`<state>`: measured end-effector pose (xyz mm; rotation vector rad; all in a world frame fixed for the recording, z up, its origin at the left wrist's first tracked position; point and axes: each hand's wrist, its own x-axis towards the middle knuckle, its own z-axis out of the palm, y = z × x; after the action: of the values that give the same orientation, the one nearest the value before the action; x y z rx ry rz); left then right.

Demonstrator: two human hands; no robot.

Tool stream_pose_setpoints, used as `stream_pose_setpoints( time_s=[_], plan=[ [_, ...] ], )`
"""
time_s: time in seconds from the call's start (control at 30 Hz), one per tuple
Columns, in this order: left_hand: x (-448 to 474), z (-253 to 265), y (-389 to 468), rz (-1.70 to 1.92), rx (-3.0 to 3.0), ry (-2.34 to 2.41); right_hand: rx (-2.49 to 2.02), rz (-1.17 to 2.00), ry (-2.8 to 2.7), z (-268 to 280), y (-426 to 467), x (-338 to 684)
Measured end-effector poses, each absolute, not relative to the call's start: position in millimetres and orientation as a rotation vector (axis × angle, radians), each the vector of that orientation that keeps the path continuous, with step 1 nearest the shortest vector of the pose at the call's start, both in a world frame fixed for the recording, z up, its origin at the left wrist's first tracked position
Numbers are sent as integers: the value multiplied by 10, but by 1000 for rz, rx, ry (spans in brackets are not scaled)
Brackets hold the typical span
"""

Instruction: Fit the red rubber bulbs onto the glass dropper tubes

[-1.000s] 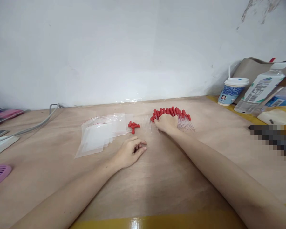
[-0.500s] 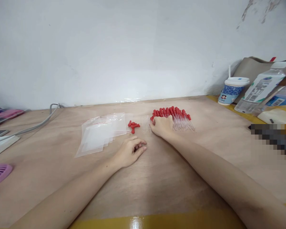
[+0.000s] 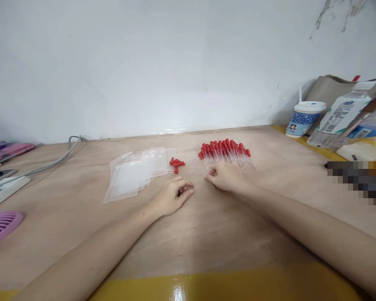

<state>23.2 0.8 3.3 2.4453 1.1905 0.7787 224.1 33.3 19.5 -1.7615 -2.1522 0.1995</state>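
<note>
My left hand (image 3: 174, 195) rests on the table with loosely curled fingers, thumb apart from them, and nothing shows in it. Beyond it lies a small pile of red rubber dropper bulbs (image 3: 176, 164). Several thin clear glass tubes (image 3: 192, 161) lie loose beside the bulbs. My right hand (image 3: 224, 175) is closed in a pinch just in front of a row of glass droppers with red bulbs (image 3: 225, 147). It covers some of the droppers' lower ends. Whatever its fingertips hold, if anything, I cannot make out.
Clear zip bags (image 3: 134, 171) lie overlapped left of the bulbs. A grey cable (image 3: 54, 161) and a pink plastic grille (image 3: 3, 228) are at the left. A paper cup (image 3: 303, 119), a plastic bottle (image 3: 340, 117) and a grey-brown bag (image 3: 324, 90) stand at the right, by the wall.
My right hand has drawn back toward me and slightly right, from the left end of the dropper row, uncovering the red bulbs there. My left hand has barely moved.
</note>
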Motion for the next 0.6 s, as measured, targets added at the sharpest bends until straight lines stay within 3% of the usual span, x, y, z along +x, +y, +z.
stream_pose_setpoints(
  time_s=[0.33,0.6],
  plan=[
    [127,36,228,1002,2595,1613,-1599,313,-2060,-91,144,2422],
    [0,-2,445,928,2580,1678,-1598,231,-2129,-87,75,2369]
  ],
)
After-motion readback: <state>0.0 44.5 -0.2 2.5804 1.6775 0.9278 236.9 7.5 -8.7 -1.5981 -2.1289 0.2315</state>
